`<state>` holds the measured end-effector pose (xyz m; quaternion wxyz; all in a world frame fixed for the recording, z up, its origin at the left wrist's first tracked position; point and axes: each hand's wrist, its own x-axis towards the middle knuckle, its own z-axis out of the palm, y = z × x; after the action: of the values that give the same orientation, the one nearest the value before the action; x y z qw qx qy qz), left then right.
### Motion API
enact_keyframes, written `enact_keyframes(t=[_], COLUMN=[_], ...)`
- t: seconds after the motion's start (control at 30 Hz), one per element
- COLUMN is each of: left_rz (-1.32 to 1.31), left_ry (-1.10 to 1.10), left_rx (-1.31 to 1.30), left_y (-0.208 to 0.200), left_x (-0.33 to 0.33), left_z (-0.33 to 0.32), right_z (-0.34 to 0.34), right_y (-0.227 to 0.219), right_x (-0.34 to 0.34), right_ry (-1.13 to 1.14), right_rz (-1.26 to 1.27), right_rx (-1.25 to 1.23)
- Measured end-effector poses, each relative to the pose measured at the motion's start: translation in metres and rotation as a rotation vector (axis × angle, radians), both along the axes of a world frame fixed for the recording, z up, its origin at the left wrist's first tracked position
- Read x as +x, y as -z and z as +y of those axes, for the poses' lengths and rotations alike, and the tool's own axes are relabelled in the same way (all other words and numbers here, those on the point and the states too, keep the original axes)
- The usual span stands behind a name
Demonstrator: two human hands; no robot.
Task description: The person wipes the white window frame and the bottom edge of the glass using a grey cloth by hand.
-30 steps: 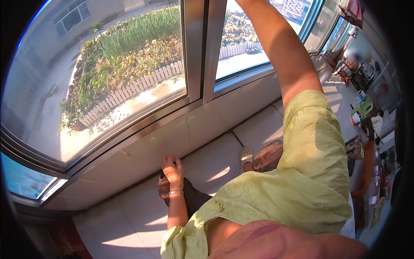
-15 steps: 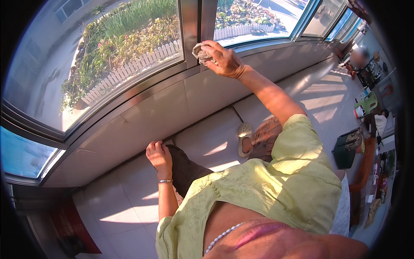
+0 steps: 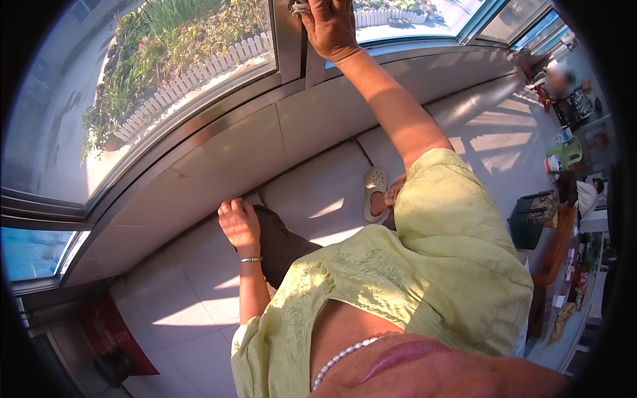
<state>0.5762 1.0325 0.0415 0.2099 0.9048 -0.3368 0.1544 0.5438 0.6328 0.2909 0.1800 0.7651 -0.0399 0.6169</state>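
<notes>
High at the top edge, my right hand (image 3: 332, 30) grips a crumpled greyish cloth (image 3: 300, 7), its fingers closed round it. The cloth is at the metal upright (image 3: 290, 50) between two window panes, partly cut off by the picture's edge. My right arm is stretched out. Lower and to the left, my left hand (image 3: 239, 222) hangs beside my dark-trousered knee (image 3: 282, 239), near the tiled wall below the window. Its fingers are curled, and the fingertips and anything inside them are hidden.
A metal window sill (image 3: 199, 136) runs above the tiled wall (image 3: 232, 149). Outside are plants and a white picket fence (image 3: 192, 83). On the right stand a dark green box (image 3: 529, 222), a green stool (image 3: 568, 152) and wooden furniture (image 3: 554, 249). A red mat (image 3: 119, 335) lies lower left.
My right hand has moved up along the window upright with the cloth, the arm stretching further. My left hand stays curled beside the knee. The whole view has shifted slightly.
</notes>
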Motion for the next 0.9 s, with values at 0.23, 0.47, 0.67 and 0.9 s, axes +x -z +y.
enact_keyframes(t=[0.23,0.47,0.67,0.9], left_rz=[-0.001,-0.017,-0.024,0.043], left_ry=[-0.011,-0.007,-0.024,0.052], left_rx=[0.035,-0.062,-0.068,0.006], left_y=[-0.002,-0.001,0.001,-0.007], left_x=[0.004,0.005,0.006,0.010], left_z=[0.000,0.015,0.000,-0.013], right_z=[0.036,0.071,0.072,0.072], right_y=[0.210,0.131,0.145,0.112], right_x=[-0.065,-0.060,-0.004,-0.038], right_ry=[-0.081,-0.256,-0.137,-0.388], right_rz=[0.448,0.177,0.120,0.412], right_rx=[0.351,0.577,0.459,0.832])
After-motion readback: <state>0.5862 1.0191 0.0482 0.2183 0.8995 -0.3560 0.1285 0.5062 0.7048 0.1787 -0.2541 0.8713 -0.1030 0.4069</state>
